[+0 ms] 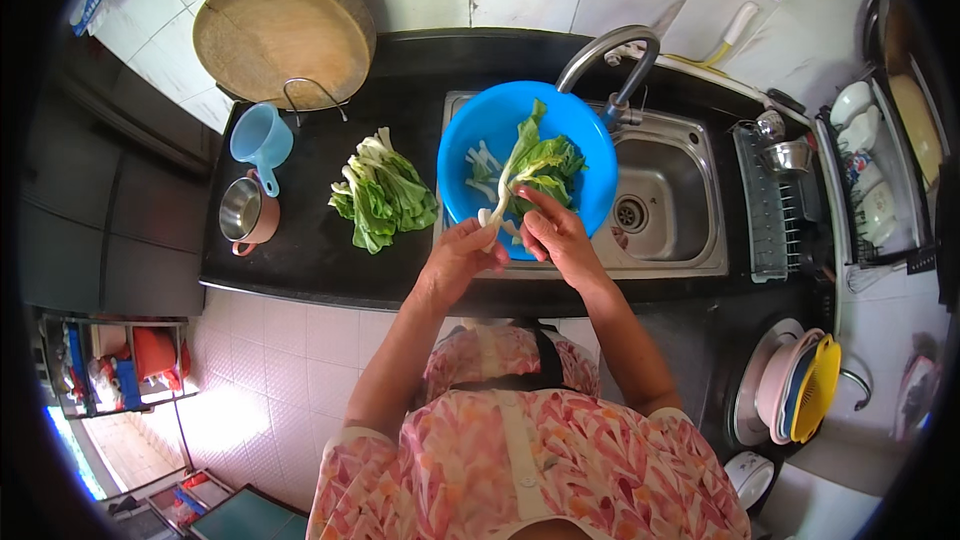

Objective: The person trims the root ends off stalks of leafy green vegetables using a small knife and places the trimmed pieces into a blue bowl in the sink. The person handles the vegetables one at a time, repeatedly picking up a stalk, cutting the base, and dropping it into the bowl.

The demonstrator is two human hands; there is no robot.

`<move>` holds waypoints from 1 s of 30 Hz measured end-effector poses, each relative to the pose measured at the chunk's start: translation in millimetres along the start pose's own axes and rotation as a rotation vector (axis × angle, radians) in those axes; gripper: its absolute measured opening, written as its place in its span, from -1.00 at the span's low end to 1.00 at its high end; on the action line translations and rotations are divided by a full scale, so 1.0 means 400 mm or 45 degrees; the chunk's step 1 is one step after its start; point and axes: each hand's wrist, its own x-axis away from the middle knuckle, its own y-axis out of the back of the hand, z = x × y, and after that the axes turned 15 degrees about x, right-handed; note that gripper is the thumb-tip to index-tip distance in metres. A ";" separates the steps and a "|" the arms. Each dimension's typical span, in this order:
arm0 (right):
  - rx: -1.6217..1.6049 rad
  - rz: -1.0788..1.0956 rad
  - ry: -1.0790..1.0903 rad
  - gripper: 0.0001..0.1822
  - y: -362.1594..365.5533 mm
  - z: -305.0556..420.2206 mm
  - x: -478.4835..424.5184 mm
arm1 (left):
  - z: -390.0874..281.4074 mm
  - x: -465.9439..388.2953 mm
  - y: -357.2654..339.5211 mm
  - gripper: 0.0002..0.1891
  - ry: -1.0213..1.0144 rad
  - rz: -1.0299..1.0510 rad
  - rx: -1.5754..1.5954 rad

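Note:
My left hand (463, 253) grips the white base of a leafy green stalk (512, 165) above the near rim of a blue plastic basin (469, 116). Beside the same stalk is my right hand (556, 236), fingers bent and thumb near the index finger; whether it grips a piece is unclear. Inside the basin lie loose green leaves (559, 172) and short cut white stems (481, 165). To the left, a bunch of leafy greens (386, 195) rests on the black countertop (315, 259), white ends pointing away from me.
The basin sits over the left part of a steel sink (664, 217), under a curved faucet (607, 52). A round wooden chopping board (289, 41) leans on the back wall. A blue dipper (261, 136) and a pink-sided metal cup (251, 211) stand left. A dish rack (765, 210) is right.

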 end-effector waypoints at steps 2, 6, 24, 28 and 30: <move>0.022 -0.042 -0.017 -0.49 -0.003 -0.006 0.006 | 0.006 0.000 0.002 -0.78 0.013 0.016 -0.015; 0.012 -0.120 -0.032 -0.50 -0.024 -0.022 0.034 | 0.037 0.013 0.001 -0.76 -0.006 0.002 -0.137; -0.460 0.296 -0.155 -0.51 0.072 -0.041 0.032 | 0.146 -0.065 -0.009 -0.65 -0.137 0.533 0.523; -0.464 0.380 -0.177 -0.48 0.099 -0.043 0.018 | 0.155 -0.053 -0.038 -0.79 -0.164 0.162 0.740; -0.388 0.392 -0.212 -0.49 0.111 -0.047 0.007 | 0.154 -0.055 -0.040 -0.79 -0.242 0.126 0.564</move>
